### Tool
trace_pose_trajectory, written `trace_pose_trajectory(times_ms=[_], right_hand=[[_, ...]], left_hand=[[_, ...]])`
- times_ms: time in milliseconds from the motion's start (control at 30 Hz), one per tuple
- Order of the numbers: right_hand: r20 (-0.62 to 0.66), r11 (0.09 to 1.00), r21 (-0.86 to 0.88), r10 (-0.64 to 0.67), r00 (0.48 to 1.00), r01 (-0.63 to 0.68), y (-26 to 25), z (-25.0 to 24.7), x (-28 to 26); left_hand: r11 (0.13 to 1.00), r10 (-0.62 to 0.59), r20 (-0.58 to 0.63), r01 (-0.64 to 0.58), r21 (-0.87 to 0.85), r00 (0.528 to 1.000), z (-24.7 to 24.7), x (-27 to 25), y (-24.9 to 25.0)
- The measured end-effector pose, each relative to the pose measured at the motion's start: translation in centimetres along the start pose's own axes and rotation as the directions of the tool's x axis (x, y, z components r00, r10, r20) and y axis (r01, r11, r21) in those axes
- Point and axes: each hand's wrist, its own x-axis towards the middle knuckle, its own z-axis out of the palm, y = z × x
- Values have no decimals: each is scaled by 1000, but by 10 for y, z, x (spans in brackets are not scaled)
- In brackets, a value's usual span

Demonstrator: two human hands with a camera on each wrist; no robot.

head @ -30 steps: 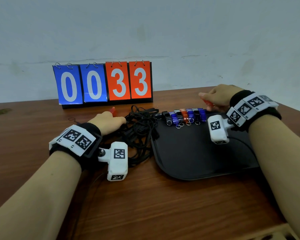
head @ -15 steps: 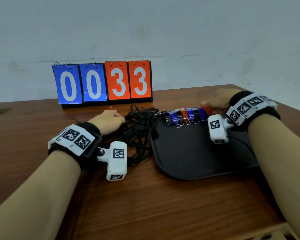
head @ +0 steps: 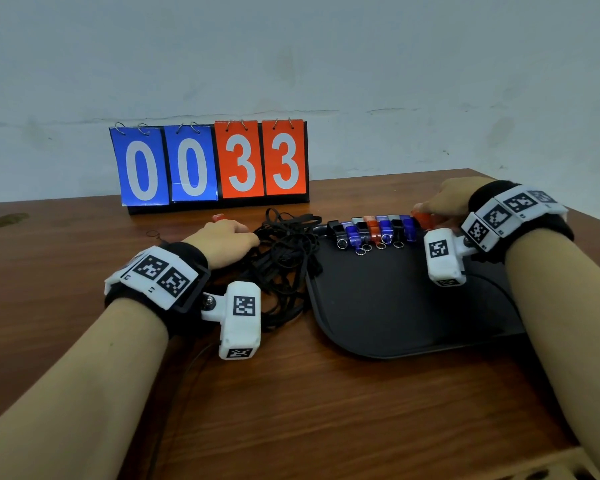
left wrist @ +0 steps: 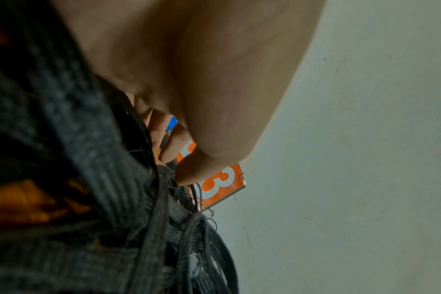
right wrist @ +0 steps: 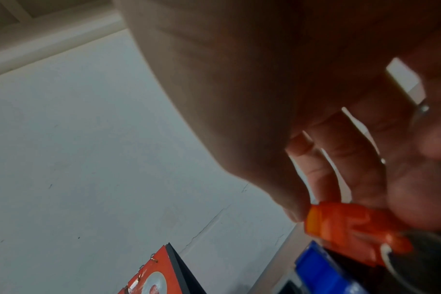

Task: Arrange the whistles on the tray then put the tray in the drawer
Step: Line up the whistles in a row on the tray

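Black cord tangle between left hand and tray.

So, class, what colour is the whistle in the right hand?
Orange whistle, clearest in the right wrist view.

My tray lies right of centre on the desk, whistles lined along its upper edge, cords at its left, scoreboard in the upper middle.

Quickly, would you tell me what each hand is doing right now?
Left hand: holding an orange whistle beside the black cords.
Right hand: pinching an orange whistle at the row's end.
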Motion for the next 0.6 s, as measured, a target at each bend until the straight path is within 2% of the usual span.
trace_pose_trajectory(times_ms=[100, 267, 367, 500, 600], right_hand=[[47, 999, -33, -1, 999, 2, -1, 1, 1], [-18, 987, -161, -21, 1000, 18, -1, 1, 3], [-3, 989, -145, -37, 999, 36, 1, 2, 5], [8, 990, -128, -52, 999, 53, 2, 3, 5], [5, 989, -140, -43, 999, 43, 0, 2, 5]], left_hand=[[1000, -12, -12, 12, 17, 1000, 1, 3, -2], [999, -40, -28, 41, 27, 999, 1, 4, -4], [998, -59, -41, 59, 8, 997, 0, 0, -2], [990, -96, -118, 83, -112, 988, -6, -9, 1], [989, -114, -146, 99, -109, 983, -9, -5, -3]])
